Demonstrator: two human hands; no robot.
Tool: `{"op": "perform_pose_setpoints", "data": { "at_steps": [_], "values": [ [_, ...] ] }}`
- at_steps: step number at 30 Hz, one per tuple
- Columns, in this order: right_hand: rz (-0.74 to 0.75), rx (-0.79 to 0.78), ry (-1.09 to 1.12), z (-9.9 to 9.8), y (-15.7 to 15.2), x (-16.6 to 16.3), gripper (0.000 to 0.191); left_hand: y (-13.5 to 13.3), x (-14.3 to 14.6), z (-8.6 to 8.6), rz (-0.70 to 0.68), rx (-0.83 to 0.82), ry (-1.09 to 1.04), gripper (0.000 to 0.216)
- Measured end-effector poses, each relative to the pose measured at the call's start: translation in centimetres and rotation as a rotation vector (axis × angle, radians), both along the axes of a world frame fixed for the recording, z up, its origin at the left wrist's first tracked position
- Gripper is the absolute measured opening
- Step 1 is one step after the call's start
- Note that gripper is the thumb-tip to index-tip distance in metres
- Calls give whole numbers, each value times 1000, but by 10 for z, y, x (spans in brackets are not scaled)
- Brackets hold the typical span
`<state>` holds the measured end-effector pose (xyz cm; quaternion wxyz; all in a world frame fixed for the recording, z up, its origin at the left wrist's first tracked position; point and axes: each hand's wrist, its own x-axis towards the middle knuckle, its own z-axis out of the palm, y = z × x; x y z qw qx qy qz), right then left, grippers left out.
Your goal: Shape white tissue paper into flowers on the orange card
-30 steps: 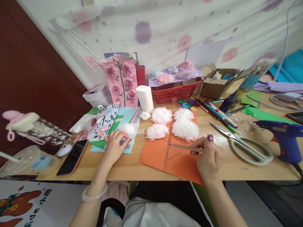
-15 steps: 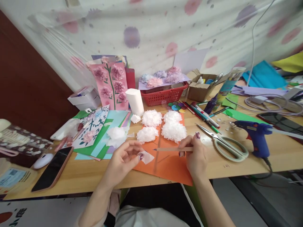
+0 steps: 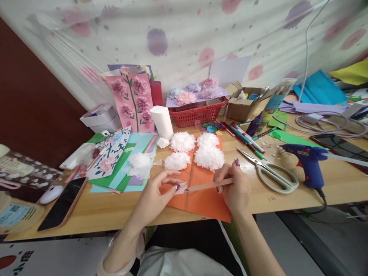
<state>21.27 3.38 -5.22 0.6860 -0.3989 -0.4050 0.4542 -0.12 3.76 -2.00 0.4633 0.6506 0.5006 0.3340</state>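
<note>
My left hand (image 3: 161,191) is closed in a pinch on a small white tissue piece (image 3: 181,188) above the near edge of an orange card (image 3: 201,195). My right hand (image 3: 234,186) grips a thin brown stick (image 3: 208,185) whose pointed tip touches the tissue piece. Several fluffy white tissue flowers (image 3: 208,156) lie on the far part of the orange card. Another loose white tissue wad (image 3: 139,164) rests on coloured paper sheets (image 3: 126,168) to the left.
Scissors (image 3: 273,172) and a blue glue gun (image 3: 307,161) lie to the right, markers (image 3: 244,136) behind them. A red basket (image 3: 201,111), cardboard box (image 3: 244,105), white paper roll (image 3: 162,120) and pink flower card (image 3: 132,101) stand at the back. A phone (image 3: 63,203) lies near the left edge.
My left hand left the tissue wad on the coloured paper, brought a small tissue piece rightward and met the stick tip. My right hand tilted the stick toward it.
</note>
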Motion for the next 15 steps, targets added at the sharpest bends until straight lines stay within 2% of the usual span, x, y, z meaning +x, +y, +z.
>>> {"op": "perform_pose_setpoints", "data": {
  "at_steps": [5, 9, 15],
  "values": [
    [4, -5, -26, 2, 0, 0, 64, -2, 4, 3, -38, 15, -10, 30],
    [-6, -19, -46, 2, 0, -1, 64, -3, 4, 6, -65, -33, -40, 33],
    [-30, -27, -60, 4, 0, -2, 64, -3, 0, 5, -43, -65, -55, 31]
  ]
}}
